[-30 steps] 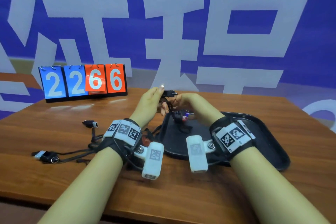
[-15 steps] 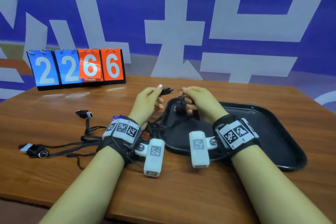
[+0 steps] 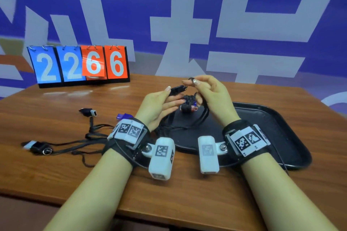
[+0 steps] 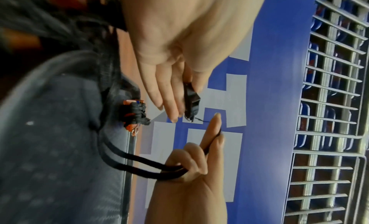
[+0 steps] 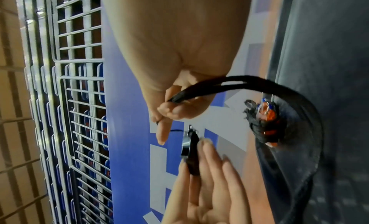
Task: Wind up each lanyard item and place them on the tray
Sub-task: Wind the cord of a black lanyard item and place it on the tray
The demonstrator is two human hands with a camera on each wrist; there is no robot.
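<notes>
Fingers [image 3: 167,99] of left hand [image 3: 159,107] pinched on small black plastic clip [image 3: 177,89]; right hand [image 3: 210,95] curled round black cord [image 4: 143,166]. One wound black-and-orange bundle [image 3: 187,104] seen over black plastic tray [image 3: 277,127]; two loose black lanyards [image 3: 62,137] left on brown wooden table [image 3: 187,193].

Right hand [image 3: 212,99] has risen above the small black plastic clip [image 3: 177,89] — thin black lanyard cord [image 3: 203,116] now looped over its raised fingers [image 3: 195,81]; left hand's [image 3: 159,105] lower fingers have straightened.

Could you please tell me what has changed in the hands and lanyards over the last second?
The right hand has lifted away from the left hand, drawing the black cord up; its fingers pinch it. The left hand keeps gripping the small black clip. The wound black lanyard bundle, black plastic tray and loose lanyards stayed put.
</notes>
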